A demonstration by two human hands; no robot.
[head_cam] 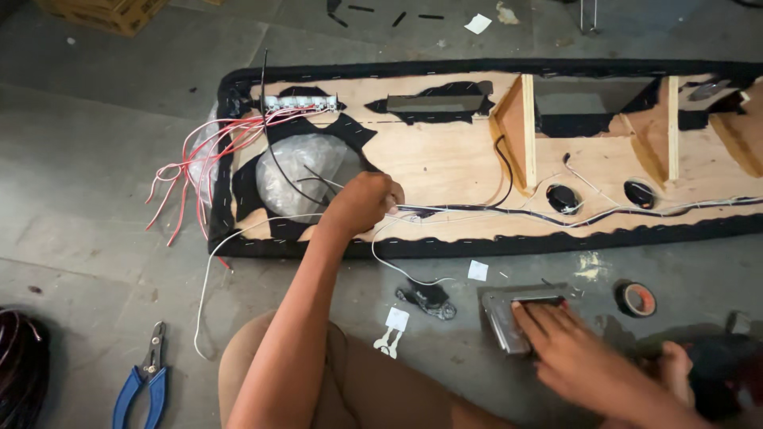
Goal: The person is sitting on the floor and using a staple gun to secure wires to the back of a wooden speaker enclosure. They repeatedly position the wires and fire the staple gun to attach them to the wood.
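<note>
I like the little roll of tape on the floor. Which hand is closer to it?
The right hand. It rests on a metal box just left of the roll of tape. The left hand is far off, holding wires on the wooden panel.

On the floor lay one wooden speaker panel (445, 159), one pair of blue-handled pliers (141, 381), one roll of tape (637, 299) and one small metal box (509, 318). Two hands showed: left hand (362, 202), right hand (568, 349).

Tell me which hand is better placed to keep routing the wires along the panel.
Left, probably: the left hand already grips the wire bundle on the plywood panel; the right hand rests on a metal box.
</note>
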